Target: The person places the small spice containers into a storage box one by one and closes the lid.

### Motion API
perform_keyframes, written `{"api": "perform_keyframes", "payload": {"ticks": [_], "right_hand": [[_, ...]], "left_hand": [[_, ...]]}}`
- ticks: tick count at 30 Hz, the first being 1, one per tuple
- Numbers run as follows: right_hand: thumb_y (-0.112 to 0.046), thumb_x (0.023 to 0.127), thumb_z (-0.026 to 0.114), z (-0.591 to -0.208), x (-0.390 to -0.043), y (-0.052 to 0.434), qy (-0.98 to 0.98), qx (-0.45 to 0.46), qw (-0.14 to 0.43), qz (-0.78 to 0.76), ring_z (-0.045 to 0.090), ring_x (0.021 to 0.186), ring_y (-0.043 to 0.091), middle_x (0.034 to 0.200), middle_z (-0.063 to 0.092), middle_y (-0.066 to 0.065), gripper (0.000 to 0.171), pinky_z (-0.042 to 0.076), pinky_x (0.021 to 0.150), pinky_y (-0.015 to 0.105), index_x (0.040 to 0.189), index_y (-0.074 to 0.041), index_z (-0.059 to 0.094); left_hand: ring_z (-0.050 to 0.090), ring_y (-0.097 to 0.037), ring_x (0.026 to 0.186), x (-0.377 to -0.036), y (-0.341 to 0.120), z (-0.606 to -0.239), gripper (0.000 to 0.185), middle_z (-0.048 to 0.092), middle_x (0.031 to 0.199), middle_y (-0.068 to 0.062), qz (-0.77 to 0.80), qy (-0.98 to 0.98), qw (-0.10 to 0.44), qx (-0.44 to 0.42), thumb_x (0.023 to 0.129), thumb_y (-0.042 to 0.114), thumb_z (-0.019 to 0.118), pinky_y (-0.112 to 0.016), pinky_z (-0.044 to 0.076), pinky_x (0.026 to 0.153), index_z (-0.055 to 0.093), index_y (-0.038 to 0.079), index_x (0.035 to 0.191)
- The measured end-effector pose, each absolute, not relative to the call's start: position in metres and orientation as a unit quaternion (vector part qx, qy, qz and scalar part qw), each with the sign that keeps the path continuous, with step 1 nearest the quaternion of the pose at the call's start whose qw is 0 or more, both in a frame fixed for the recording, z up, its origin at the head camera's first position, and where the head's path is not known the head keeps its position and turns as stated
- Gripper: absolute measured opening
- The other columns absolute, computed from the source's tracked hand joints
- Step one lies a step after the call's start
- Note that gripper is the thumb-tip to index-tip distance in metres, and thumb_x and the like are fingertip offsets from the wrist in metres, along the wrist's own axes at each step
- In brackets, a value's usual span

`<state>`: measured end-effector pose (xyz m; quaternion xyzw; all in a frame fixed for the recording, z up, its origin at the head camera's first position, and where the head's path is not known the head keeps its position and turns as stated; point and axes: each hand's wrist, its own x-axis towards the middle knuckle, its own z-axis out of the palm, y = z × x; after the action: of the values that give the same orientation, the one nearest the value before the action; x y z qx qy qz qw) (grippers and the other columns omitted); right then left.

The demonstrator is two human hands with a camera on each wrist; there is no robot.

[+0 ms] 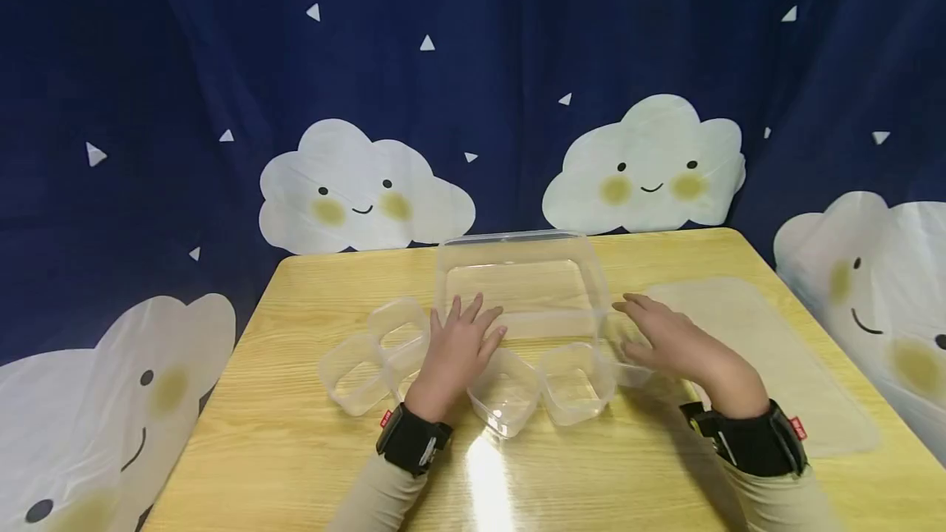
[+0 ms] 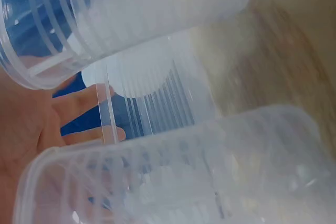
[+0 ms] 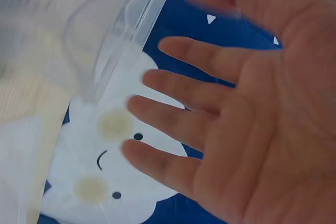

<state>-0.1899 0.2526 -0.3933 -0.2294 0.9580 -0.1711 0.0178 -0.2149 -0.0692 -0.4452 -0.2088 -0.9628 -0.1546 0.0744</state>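
Observation:
My left hand (image 1: pixel 458 351) is held over a group of small clear plastic containers, its fingers spread and straight toward the near wall of a large clear box (image 1: pixel 539 325). One small container (image 1: pixel 505 405) stands just right of that hand, with another container (image 1: pixel 576 410) beside it. In the left wrist view, two containers (image 2: pixel 157 19) fill the foreground and partly cover the hand (image 2: pixel 37 124). My right hand (image 1: pixel 676 343) hovers right of the large box, over a small container (image 1: pixel 632 374) it partly hides. Its palm (image 3: pixel 252 124) shows nothing held.
A flat translucent lid (image 1: pixel 783 376) lies on the right of the wooden table (image 1: pixel 296 466). More small containers (image 1: pixel 347 388) cluster at the left. Behind the table hangs a dark blue curtain (image 1: pixel 502 39) with cloud prints.

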Motion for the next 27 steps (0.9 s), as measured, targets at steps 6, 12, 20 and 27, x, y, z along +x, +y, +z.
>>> {"api": "perform_keyframes", "payload": {"ticks": [6,12,20,27], "right_hand": [[-0.046,0.092,0.073,-0.404,-0.186,0.253,0.95,-0.19,0.102,-0.227,0.037,0.135,0.059,0.15,0.033,0.039,0.089,0.038,0.102,0.068,0.149,0.011,0.036],[-0.06,0.088,0.072,-0.415,-0.181,0.252,0.956,-0.16,0.081,-0.23,0.046,0.129,0.057,0.148,0.036,0.037,0.1,0.044,0.097,0.065,0.149,0.011,0.036],[-0.046,0.089,0.075,-0.416,-0.173,0.259,0.965,-0.143,0.061,-0.211,0.05,0.119,0.062,0.147,0.03,0.041,0.088,0.05,0.083,0.063,0.149,0.008,0.04],[-0.052,0.084,0.078,-0.416,-0.173,0.263,0.973,-0.12,0.038,-0.194,0.049,0.118,0.063,0.143,0.034,0.042,0.095,0.049,0.08,0.066,0.147,0.008,0.042]], "left_hand": [[0.046,-0.059,0.131,-0.217,-0.075,-0.441,0.032,0.06,0.14,-0.021,-0.165,-0.962,0.121,-0.181,0.103,0.04,0.059,-0.077,0.032,0.102,0.073,0.021,0.124],[0.045,-0.062,0.13,-0.221,-0.071,-0.442,0.03,0.061,0.133,-0.031,-0.22,-0.959,0.117,-0.132,0.097,0.042,0.065,-0.078,0.028,0.105,0.079,0.019,0.111],[0.03,-0.063,0.139,-0.228,-0.076,-0.438,0.028,0.047,0.145,-0.035,-0.272,-0.952,0.086,-0.109,0.088,0.045,0.074,-0.077,0.019,0.11,0.084,0.019,0.096],[0.013,-0.064,0.144,-0.229,-0.079,-0.435,0.027,0.024,0.153,-0.045,-0.315,-0.938,0.078,-0.124,0.085,0.044,0.081,-0.074,0.02,0.112,0.085,0.018,0.087]]}}
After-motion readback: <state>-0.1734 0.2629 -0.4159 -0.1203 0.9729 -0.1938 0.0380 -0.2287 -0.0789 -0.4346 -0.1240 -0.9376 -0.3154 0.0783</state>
